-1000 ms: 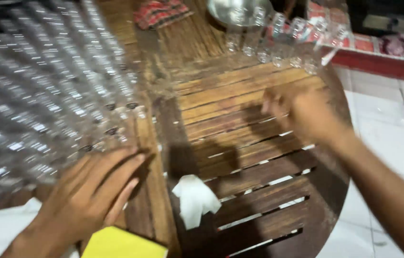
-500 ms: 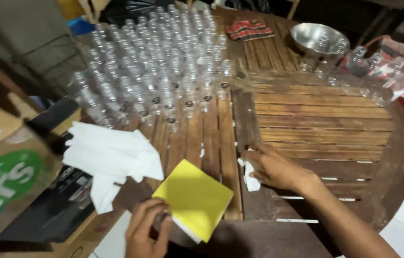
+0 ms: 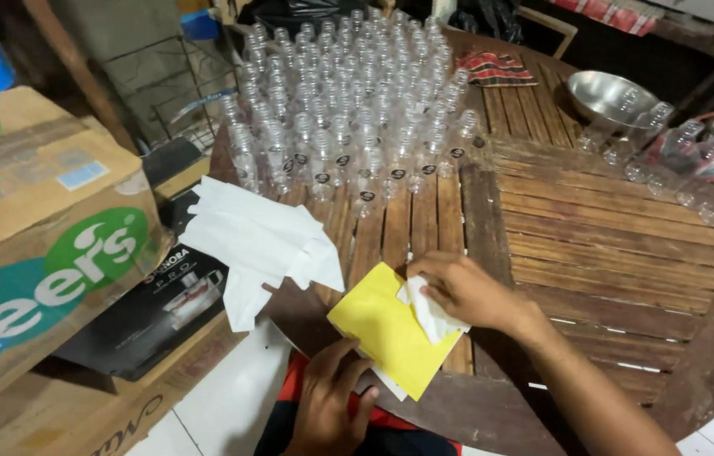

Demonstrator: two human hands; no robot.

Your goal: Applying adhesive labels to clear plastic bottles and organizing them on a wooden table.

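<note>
My right hand (image 3: 461,291) is closed on a crumpled white tissue (image 3: 426,311) and presses it against a yellow sheet (image 3: 378,325) lying at the near edge of the round wooden table (image 3: 593,245). At the table's rim my left hand (image 3: 329,399) holds the lower corner of that yellow sheet, fingers curled under it. A pile of white paper sheets (image 3: 260,241) hangs over the table's left edge. Many small clear plastic bottles (image 3: 348,110) stand upright in rows across the far left part of the table.
A metal bowl (image 3: 610,97) and several loose clear bottles (image 3: 686,160) sit at the far right. A red checked cloth (image 3: 492,69) lies beyond the bottles. Cardboard boxes (image 3: 36,245) and a black box (image 3: 159,308) are stacked on the left. White floor tiles show below.
My right hand picked up the white tissue from the slats and brought it onto the yellow sheet. My left hand shifted along the sheet's lower edge. The view moved closer.
</note>
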